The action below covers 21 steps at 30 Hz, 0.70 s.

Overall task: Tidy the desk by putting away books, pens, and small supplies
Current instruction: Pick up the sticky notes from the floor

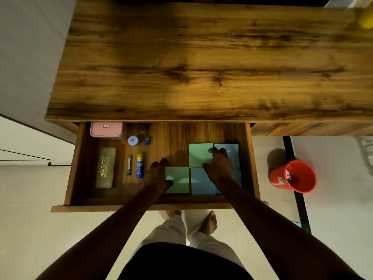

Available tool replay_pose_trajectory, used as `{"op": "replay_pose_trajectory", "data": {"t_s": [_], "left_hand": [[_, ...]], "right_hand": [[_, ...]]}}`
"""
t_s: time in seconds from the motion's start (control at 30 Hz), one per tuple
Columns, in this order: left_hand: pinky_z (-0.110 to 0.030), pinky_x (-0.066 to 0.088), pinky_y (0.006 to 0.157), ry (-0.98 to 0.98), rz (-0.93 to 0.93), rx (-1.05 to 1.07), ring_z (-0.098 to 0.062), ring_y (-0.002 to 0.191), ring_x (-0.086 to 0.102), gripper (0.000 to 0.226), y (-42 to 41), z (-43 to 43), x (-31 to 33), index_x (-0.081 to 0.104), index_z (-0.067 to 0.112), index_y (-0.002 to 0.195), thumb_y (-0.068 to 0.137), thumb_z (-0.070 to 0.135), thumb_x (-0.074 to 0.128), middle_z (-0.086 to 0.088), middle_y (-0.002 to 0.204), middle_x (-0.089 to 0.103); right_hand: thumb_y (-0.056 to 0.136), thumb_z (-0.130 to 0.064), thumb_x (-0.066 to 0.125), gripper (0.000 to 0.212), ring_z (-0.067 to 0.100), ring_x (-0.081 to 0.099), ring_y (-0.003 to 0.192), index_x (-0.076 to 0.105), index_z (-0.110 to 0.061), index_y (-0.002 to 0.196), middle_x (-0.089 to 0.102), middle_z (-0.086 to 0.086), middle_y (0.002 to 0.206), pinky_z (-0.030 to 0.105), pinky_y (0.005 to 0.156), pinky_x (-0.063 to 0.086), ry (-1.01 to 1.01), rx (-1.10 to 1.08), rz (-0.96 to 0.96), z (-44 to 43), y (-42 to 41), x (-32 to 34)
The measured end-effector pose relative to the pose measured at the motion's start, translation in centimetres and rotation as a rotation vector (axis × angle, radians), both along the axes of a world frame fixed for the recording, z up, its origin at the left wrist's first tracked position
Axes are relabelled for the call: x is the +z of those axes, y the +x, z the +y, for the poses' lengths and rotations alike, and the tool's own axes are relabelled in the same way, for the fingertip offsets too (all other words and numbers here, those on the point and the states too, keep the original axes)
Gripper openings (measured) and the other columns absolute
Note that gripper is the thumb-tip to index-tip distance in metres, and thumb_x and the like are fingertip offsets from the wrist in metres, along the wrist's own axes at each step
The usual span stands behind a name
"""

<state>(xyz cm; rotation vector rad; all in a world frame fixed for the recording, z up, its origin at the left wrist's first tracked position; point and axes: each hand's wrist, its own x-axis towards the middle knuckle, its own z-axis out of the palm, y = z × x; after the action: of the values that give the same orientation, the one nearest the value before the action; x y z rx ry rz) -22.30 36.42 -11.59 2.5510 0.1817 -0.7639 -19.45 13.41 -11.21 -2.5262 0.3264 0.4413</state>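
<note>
left hand (158, 175), right hand (219, 168) on notepads (198, 155)

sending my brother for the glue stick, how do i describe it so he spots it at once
Look in the open drawer under the wooden desk. In its left half, right of the pale pencil case, two slim items lie side by side. The glue stick is the thicker right-hand one, blue with a yellow cap; its neighbour is a thin teal tube.

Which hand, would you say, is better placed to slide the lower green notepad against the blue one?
Left: the left hand touches the lower green notepad; the right hand rests on the upper green notepad.
</note>
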Motion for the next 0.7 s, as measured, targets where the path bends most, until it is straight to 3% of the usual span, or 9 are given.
{"op": "replay_pose_trajectory", "data": {"t_s": [0.5,0.7], "left_hand": [[-0.037,0.055,0.087,-0.026,-0.011,-0.039,-0.027,0.115,0.060,0.077,0.4,-0.2,-0.1,0.048,0.020,0.133,0.069,0.031,0.090,-0.007,0.125,0.062],[-0.034,0.053,0.073,0.019,-0.157,-0.077,-0.027,0.104,0.061,0.072,1.1,-0.3,2.1,0.051,0.017,0.128,0.071,0.043,0.086,-0.007,0.121,0.052]], "right_hand": [[0.093,-0.016,0.070,0.048,0.027,0.055,0.128,0.055,-0.016,0.138,0.050,0.007,0.139,0.039,0.102,0.054,0.043,-0.037,-0.010,-0.3,-0.8,0.0],[0.094,-0.020,0.069,0.042,0.023,0.063,0.116,0.059,-0.018,0.134,0.056,0.004,0.133,0.034,0.091,0.059,0.115,-0.104,-0.105,-0.2,-2.1,1.6]]}}
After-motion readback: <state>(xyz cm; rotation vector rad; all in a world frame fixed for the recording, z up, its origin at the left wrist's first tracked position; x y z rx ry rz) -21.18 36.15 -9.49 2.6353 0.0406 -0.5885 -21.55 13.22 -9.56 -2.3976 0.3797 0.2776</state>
